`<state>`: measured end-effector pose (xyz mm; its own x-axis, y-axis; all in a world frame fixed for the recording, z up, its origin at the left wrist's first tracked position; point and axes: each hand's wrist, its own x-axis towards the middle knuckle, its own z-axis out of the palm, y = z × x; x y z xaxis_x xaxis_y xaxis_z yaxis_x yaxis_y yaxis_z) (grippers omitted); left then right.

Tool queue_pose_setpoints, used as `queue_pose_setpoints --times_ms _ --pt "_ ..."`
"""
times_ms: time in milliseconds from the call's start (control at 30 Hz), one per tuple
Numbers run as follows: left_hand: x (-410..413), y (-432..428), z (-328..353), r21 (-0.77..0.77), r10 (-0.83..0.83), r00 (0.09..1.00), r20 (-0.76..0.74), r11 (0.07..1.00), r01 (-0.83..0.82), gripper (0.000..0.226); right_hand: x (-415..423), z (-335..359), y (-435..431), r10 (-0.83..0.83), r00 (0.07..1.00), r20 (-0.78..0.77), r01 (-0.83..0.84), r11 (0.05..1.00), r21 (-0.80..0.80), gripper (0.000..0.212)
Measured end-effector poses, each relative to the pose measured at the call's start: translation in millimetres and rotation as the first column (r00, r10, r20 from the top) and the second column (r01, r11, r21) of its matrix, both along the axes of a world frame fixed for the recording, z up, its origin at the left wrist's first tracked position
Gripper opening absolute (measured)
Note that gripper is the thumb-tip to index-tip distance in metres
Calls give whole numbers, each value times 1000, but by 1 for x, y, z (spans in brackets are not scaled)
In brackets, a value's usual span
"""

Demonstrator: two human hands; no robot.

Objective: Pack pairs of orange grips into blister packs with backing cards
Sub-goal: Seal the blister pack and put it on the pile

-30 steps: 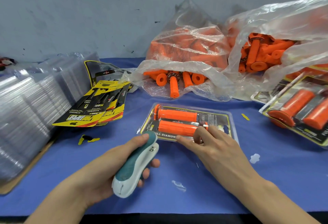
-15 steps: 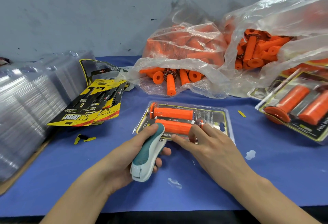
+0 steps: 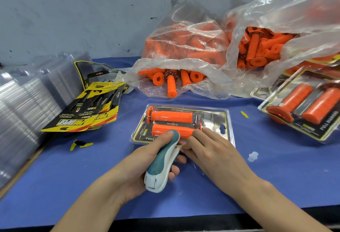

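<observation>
The pack [image 3: 230, 126] lies mid-surface [image 3: 276, 167], its near edge under both hands; the left hand [image 3: 145, 160] curls its fingers [image 3: 175, 171] round a stapler [image 3: 162, 163] whose nose meets that edge; the right hand [image 3: 207, 149] presses flat on the plastic beside it; the stapler's mouth is hidden; two orange grips [image 3: 172, 116] lie side by side over a yellow-black card [image 3: 209, 119]

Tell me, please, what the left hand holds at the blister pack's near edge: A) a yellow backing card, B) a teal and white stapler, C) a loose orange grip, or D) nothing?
B: the left hand grips a teal and white stapler, its nose at the near edge of the blister pack.
</observation>
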<state>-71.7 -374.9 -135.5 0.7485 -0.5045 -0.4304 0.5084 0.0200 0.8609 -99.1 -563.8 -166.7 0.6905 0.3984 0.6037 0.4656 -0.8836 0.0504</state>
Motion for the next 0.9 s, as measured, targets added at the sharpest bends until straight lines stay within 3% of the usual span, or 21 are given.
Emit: queue_pose_setpoints --times_ms 667,900 --pt "1 -1 -2 27 12 1000 23 1000 -12 53 -1 -3 -2 -4 1000 -10 3 997 -80 6" --pt "1 2 -2 22 34 999 12 999 -35 51 1 -6 -2 -18 999 -37 15 996 -87 9"
